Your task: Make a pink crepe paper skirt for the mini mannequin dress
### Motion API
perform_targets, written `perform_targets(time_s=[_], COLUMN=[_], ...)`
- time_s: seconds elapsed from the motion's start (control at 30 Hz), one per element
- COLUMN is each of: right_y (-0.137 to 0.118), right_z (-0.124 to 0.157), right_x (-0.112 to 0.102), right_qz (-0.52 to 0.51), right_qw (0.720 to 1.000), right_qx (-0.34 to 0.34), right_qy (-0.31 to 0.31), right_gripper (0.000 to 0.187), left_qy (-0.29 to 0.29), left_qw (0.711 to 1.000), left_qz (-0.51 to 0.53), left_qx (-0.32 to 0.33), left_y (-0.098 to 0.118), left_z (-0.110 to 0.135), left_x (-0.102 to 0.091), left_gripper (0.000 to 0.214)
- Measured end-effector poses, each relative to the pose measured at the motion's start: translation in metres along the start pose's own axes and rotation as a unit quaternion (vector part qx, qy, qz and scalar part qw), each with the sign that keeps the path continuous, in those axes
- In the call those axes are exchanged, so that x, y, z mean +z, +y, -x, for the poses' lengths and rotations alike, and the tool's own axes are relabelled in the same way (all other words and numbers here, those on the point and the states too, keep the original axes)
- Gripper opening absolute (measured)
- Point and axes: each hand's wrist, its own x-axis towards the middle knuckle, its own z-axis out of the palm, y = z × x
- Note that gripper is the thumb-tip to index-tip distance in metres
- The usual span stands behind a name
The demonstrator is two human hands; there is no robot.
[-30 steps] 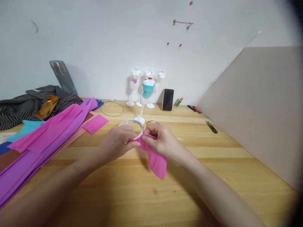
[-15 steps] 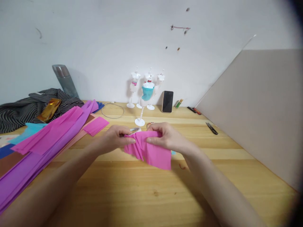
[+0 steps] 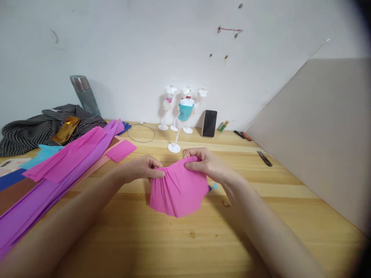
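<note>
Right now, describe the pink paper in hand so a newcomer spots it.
On the wooden table, in front of the white mannequin stands, the left hand and right hand pinch a pink paper piece by its top edge. Unlike the flat pink strips at left, it is gathered and fans out downward.

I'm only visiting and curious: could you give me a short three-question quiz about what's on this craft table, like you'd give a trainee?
1. Which thing do the left hand and the right hand both pinch?
A) the pink paper sheet
B) a grey bottle
C) a striped cloth
2. True or false: the black phone lies flat on the wooden table.
3. Fill in: the small mannequin nearest the hands wears a wrap coloured ____.

Key: 1 A. 2 False: it stands upright, leaning back at the wall. 3 Teal.
</note>
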Motion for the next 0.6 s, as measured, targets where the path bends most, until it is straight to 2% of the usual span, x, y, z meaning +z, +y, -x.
perform_targets(time_s=[0.1,0.2,0.33,0.47,0.6], right_y=[0.003,0.009,0.012,0.009,0.006], right_z=[-0.003,-0.007,-0.008,-0.006,-0.003], right_x=[0.002,0.002,0.001,-0.001,-0.002], right_qz=[0.02,0.072,0.134,0.168,0.128], right_qw=[1.0,0.997,0.991,0.985,0.991], right_qx=[0.004,0.002,-0.024,-0.044,-0.036], right_qy=[-0.004,-0.021,-0.016,-0.006,0.004], right_gripper=[0.015,0.015,0.016,0.013,0.014], left_qy=[-0.027,-0.014,-0.073,-0.091,-0.077], left_qw=[0.999,0.996,0.988,0.985,0.988], left_qz=[0.033,0.069,0.105,0.121,0.112], left_qx=[-0.033,-0.052,-0.09,-0.078,-0.073], left_y=[-0.007,-0.011,-0.009,-0.003,0.0], left_z=[-0.002,-0.002,-0.001,0.0,0.0], left_x=[0.004,0.009,0.014,0.016,0.016], left_gripper=[0.045,0.053,0.051,0.048,0.048])
